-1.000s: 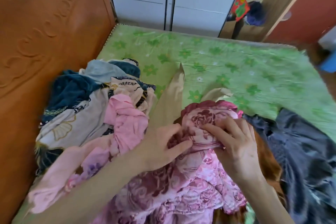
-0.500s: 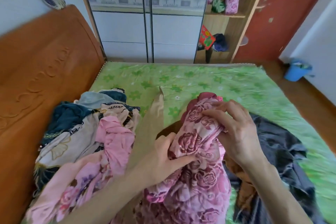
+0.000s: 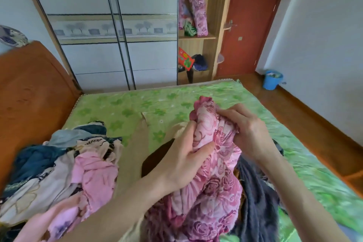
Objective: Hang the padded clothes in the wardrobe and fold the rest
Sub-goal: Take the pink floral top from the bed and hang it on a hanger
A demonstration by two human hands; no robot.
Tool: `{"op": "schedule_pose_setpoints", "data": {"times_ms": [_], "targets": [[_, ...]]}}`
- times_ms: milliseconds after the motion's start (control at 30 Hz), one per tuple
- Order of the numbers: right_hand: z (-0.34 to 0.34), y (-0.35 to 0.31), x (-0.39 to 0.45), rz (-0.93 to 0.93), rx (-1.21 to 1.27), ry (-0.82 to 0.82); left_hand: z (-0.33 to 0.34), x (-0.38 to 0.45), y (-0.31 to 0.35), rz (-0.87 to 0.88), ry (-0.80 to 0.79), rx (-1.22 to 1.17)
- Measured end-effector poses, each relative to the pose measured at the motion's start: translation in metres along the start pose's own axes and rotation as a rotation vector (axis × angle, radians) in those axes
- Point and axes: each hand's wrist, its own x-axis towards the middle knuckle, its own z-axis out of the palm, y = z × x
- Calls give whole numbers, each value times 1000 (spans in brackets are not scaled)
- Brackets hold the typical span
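head view: a pink rose garment (image 3: pixel 212 165) is held up mid-frame, squeezed by the left hand (image 3: pixel 182 155) and pinched by the right hand (image 3: pixel 249 133), above the green bed (image 3: pixel 125 108).

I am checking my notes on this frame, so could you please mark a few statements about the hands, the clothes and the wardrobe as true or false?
1. Both hands grip the rose-print garment. True: the left hand and the right hand hold its upper end.
2. The bedsheet is blue. False: it is green with a flower print.
3. A pile of clothes lies by the headboard. True.
4. The bucket stands on the bed. False: it stands on the floor by the wall.
5. A pink floral garment hangs in the open wardrobe section. True.
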Motion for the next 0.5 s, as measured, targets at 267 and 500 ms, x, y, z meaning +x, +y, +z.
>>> {"op": "schedule_pose_setpoints", "data": {"times_ms": [267, 500], "targets": [[-53, -39, -55, 433, 328, -50, 48, 48, 19, -112, 81, -108], [-72, -67, -76, 654, 335, -349, 69, 68, 24, -220, -35, -285]]}}
